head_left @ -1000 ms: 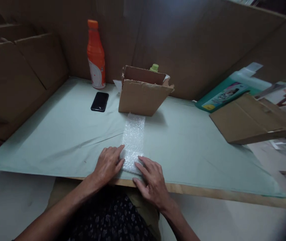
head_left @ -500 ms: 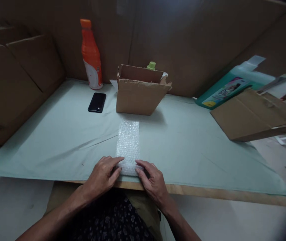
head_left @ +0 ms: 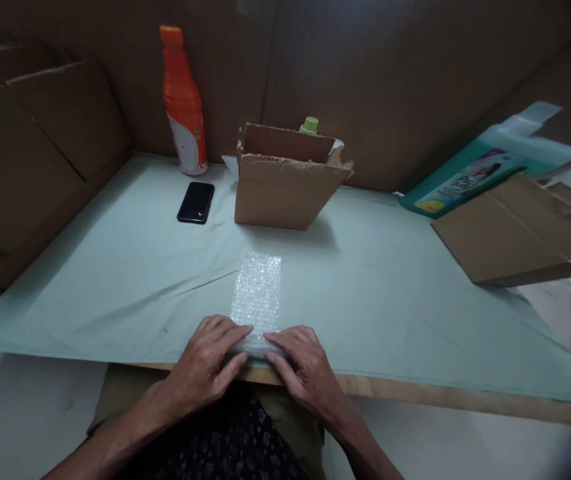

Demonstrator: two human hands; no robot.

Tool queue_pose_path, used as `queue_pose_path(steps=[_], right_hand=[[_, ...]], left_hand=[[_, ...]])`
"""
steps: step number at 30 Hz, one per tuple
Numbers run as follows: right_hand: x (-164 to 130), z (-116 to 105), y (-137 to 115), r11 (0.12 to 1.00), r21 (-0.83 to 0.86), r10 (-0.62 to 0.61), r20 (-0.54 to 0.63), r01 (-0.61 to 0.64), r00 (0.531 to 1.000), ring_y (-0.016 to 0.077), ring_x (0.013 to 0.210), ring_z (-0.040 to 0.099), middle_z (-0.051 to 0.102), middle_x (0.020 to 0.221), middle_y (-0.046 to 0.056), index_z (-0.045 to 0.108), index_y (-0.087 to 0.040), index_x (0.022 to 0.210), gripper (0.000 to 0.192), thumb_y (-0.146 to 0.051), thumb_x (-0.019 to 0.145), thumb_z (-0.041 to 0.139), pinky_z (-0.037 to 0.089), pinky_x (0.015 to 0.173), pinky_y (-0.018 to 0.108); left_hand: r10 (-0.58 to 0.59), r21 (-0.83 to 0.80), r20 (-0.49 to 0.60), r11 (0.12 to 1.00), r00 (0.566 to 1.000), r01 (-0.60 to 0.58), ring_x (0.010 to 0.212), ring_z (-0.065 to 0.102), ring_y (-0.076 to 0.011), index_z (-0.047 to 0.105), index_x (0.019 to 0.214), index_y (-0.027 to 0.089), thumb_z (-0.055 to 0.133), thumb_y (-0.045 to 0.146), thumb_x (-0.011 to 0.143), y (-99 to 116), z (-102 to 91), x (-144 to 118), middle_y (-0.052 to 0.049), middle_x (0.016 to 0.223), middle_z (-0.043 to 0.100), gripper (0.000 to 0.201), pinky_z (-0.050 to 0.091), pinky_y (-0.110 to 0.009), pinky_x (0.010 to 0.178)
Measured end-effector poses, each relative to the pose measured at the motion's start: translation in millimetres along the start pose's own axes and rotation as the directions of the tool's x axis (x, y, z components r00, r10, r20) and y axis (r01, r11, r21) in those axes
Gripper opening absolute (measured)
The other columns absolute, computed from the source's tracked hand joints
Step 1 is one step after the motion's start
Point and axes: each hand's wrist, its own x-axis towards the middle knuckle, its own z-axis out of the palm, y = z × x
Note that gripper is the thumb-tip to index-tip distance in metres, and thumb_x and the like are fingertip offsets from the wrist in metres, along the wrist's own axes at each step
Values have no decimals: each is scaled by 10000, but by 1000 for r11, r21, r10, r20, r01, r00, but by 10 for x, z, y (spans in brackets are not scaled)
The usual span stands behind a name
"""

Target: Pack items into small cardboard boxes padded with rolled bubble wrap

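A strip of clear bubble wrap lies flat on the pale green cloth, its near end folded or rolled up by the table's front edge. My left hand grips the left side of that near end, thumb below and fingers above. On the opposite side my right hand pinches it in the same way. Both hands are closed on the wrap, with the fingertips close together. Whether anything lies inside the fold cannot be made out.
Beyond the wrap stands an open cardboard box, with a black phone and an orange bottle to its left. At right, a green liquid jug leans behind another cardboard box. Large cardboard borders the left.
The bubble wrap has been drawn slightly toward me, its far end now further from the box. Both hands have moved a little nearer and closer together.
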Motion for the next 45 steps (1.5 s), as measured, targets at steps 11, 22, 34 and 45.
queue_pose_path(steps=[11,22,34,45], right_hand=[[10,42,44,973,-217,-89,-30,80,996,277,1120,622,693,1232,113,626,-223,1250,297,-221,953,600,478,932,466],[-13,3,15,988,-149,-52,-124,33,991,259,1026,642,699,1174,134,611,-182,1262,296,-266,981,574,500,860,427],[-23,-23,15,999,32,19,-39,-17,999,209,887,653,737,1027,56,588,-236,1275,286,-247,990,568,518,813,386],[129,85,40,975,-214,-85,-108,60,991,274,1090,648,725,1188,112,616,-217,1270,332,-184,940,600,498,908,460]], left_hand=[[-54,161,-121,984,991,74,1069,600,-274,592,1264,188,535,246,970,-140,141,136,-130,1179,654,306,516,-461,902],[-110,83,-66,990,992,116,895,623,-247,555,1309,193,573,254,947,-128,87,110,-89,1017,702,367,529,-430,804],[-28,-7,-12,1000,1000,28,1055,577,-241,490,1379,200,589,202,925,-24,-31,-18,-92,1140,663,465,501,-415,921],[-285,9,-173,957,943,291,1064,610,-290,560,1321,170,546,390,951,-150,49,168,-133,1179,653,430,501,-489,926]])
